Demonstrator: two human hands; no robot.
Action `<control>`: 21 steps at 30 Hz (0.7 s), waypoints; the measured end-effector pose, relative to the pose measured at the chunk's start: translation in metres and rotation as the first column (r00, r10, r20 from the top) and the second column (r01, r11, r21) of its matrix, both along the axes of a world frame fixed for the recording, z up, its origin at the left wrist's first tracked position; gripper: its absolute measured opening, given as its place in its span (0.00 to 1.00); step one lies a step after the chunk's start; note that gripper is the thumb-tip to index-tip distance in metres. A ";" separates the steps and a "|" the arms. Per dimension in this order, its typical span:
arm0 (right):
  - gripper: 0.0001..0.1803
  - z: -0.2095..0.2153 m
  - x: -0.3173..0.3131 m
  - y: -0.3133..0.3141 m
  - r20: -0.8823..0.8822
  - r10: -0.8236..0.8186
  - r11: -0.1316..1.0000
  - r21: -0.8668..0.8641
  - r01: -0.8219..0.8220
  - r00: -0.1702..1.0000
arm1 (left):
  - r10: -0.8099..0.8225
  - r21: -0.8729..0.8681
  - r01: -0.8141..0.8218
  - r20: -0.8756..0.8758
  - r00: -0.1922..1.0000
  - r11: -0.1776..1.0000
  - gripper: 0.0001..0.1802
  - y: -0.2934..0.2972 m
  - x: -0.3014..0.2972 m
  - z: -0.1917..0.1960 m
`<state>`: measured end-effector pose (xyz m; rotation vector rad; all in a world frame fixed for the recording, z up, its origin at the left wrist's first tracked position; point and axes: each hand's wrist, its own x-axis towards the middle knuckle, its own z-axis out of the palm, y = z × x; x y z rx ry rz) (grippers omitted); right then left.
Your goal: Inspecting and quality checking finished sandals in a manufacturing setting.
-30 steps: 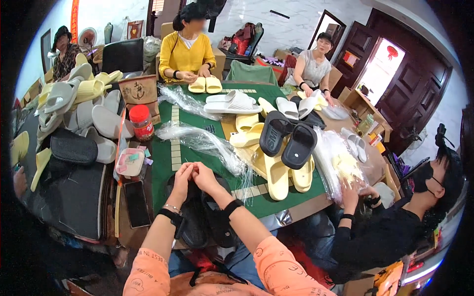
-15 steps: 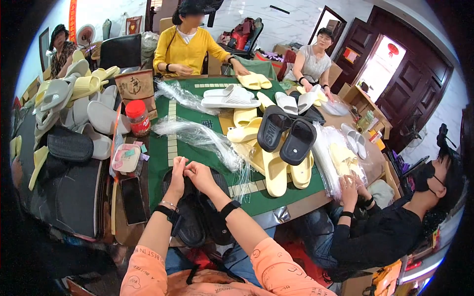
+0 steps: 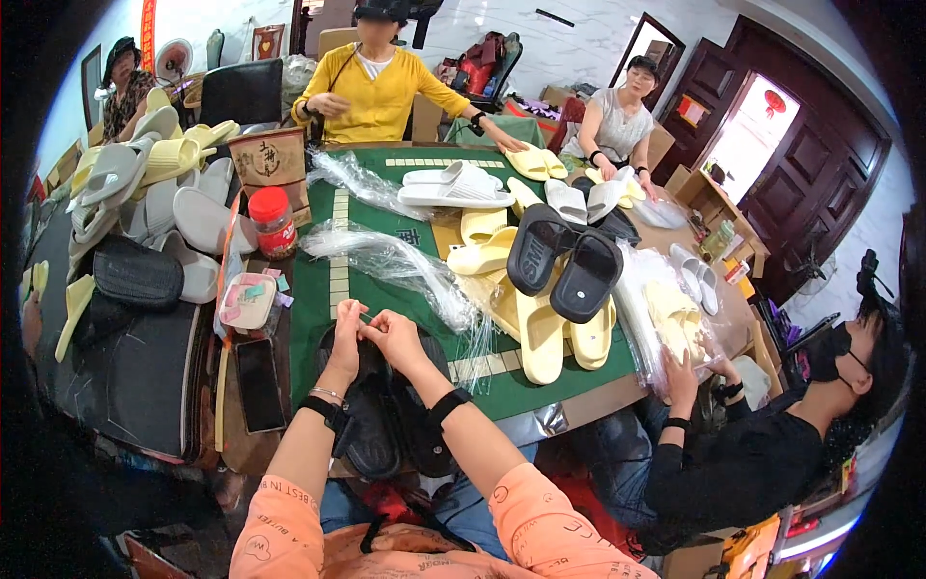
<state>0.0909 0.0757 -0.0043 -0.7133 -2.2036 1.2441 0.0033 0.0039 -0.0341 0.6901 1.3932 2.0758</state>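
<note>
A pair of black slippers [image 3: 373, 444] lies at the table's near edge, below my wrists and partly hidden by my arms. Above their far ends, my left hand [image 3: 347, 345] and my right hand [image 3: 395, 340] meet with fingertips pinched close together. Whatever sits between the fingers is too small to make out. Just beyond my right hand runs a clear plastic bundle [image 3: 424, 280] of bags. Another black pair [image 3: 564, 256] rests on yellow slippers [image 3: 540, 338] to the right.
On the left, grey and yellow slippers [image 3: 116, 169] are heaped by a red-lidded jar [image 3: 273, 224], a small tub [image 3: 247, 302] and a phone [image 3: 258, 386]. Across the green table mat [image 3: 386, 217], a person in yellow [image 3: 376, 96] touches slippers. At right, a co-worker handles bagged yellow slippers [image 3: 675, 314].
My hands stay nearly in place, fingertips still together. The person in yellow has drawn one hand back toward the body and reaches further right with the other. The view has shifted slightly.
</note>
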 end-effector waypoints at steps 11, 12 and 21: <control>0.09 -0.012 0.000 0.008 -0.138 -0.087 0.986 -0.151 0.066 0.987 | 0.062 -0.254 -0.170 -0.386 0.921 0.952 0.05 0.005 0.005 -0.002; 0.09 -0.014 0.000 0.011 -0.147 -0.112 0.976 -0.200 0.082 0.983 | 0.043 -0.278 -0.190 -0.461 0.887 0.942 0.06 0.006 0.008 0.000; 0.08 -0.015 -0.001 0.008 -0.158 -0.131 0.969 -0.230 0.093 0.979 | -0.039 -0.355 -0.164 -0.502 0.864 0.920 0.08 0.005 0.002 -0.002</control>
